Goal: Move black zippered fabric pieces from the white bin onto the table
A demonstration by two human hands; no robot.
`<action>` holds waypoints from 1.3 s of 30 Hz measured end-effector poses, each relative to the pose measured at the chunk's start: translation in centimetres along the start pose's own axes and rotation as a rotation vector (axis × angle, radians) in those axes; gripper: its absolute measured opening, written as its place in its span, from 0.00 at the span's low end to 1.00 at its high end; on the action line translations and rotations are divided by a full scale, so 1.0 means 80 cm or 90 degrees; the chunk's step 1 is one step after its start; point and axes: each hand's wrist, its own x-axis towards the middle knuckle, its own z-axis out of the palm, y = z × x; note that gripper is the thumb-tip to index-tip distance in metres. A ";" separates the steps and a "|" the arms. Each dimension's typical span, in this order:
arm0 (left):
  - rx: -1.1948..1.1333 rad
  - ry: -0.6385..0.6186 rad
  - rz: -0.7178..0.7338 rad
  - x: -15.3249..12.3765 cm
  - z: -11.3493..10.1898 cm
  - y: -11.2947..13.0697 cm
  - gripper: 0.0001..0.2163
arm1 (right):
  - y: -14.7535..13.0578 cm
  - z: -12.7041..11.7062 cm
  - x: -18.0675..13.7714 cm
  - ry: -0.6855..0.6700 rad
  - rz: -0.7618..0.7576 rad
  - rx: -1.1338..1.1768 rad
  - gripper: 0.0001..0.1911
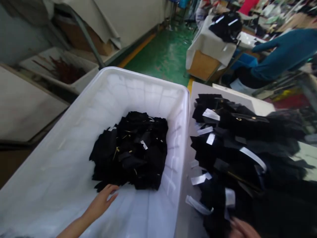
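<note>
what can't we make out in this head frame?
- Right hand: cut off by the bottom edge and blurred; grip unclear.
- Left hand: fingertips at the black fabric pile in the white bin; contact unclear.
- White tags on the table stack: print too blurred to read.

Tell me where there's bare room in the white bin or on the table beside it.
The white bin is bare left of and behind its black fabric pile. The table is crowded with tagged black pieces; only a strip along the bin wall is free.
</note>
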 end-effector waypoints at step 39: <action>0.055 -0.072 -0.122 -0.014 -0.042 -0.162 0.56 | 0.012 0.291 0.336 -0.004 0.028 -0.190 0.15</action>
